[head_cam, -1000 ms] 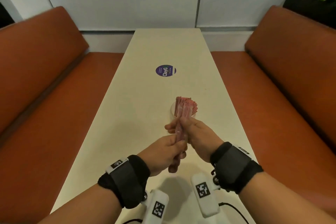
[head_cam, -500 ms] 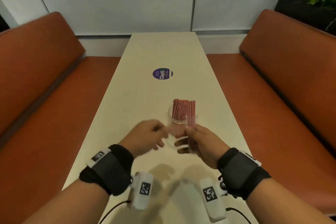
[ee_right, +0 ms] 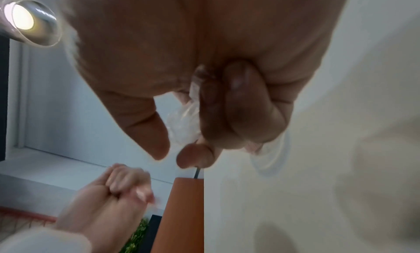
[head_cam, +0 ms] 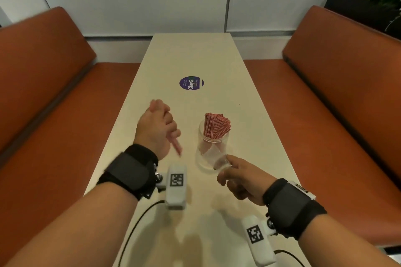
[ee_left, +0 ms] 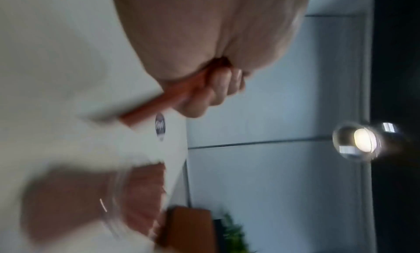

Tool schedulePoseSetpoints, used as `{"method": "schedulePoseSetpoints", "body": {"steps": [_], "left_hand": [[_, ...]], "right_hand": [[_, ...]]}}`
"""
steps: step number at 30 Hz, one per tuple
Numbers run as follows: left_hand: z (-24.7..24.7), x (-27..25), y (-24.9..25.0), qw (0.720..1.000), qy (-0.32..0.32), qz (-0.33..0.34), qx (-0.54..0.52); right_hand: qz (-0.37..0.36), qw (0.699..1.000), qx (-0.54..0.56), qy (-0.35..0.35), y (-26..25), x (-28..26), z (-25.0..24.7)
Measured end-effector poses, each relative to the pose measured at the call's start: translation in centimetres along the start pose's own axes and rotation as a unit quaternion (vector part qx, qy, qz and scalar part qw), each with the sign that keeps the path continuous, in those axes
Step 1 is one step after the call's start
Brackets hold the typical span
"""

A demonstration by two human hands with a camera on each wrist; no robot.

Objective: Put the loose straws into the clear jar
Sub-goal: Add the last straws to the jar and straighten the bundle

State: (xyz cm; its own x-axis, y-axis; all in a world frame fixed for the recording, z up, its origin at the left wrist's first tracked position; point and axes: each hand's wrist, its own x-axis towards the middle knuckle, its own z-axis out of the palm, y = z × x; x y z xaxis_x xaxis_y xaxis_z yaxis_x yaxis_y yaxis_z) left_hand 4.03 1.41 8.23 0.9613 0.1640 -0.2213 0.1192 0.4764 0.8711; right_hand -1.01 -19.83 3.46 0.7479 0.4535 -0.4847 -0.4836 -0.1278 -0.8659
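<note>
So now the left hand point(head_cam: 156, 128) has swung out left of the clear plastic jar point(head_cam: 211, 151), fist curled round a few pink straws point(head_cam: 177, 147). Right hand point(head_cam: 240, 178), which pinched straws half a second ago, now grips the jar's base on the cream table point(head_cam: 195, 54), with the pink straw bundle point(head_cam: 216, 125) standing inside.

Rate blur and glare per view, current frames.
Head: mostly sharp, slight motion blur on the left hand; soft shadows on the table. Left wrist: heavy motion blur, clear jar smeared, ceiling lamp flares. Right wrist: right hand dim and soft, lamp glare top left.
</note>
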Motion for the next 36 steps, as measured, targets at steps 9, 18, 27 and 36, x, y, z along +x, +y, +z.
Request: {"method": "schedulePoseSetpoints", "body": {"steps": [9,18,27,36], "left_hand": [[-0.7,-1.5,-3.4,0.907,-0.188,-0.112,0.36],[-2.8,1.2,-7.8,0.896,-0.043,-0.234,0.376],[-3.9,3.6,-11.0,0.833,-0.029,-0.22,0.507],[-3.2,3.3,-11.4,0.769,-0.061,-0.09,0.63]], "right_hand": [[0.013,0.999,-0.048,-0.012,-0.5,0.3,-0.5],[0.06,0.966,-0.161,0.191,2.3,3.8,-3.3],[0.147,0.811,-0.485,0.292,4.2,7.5,-4.1],[-0.109,0.728,-0.659,0.156,6.2,5.4,-1.8]]}}
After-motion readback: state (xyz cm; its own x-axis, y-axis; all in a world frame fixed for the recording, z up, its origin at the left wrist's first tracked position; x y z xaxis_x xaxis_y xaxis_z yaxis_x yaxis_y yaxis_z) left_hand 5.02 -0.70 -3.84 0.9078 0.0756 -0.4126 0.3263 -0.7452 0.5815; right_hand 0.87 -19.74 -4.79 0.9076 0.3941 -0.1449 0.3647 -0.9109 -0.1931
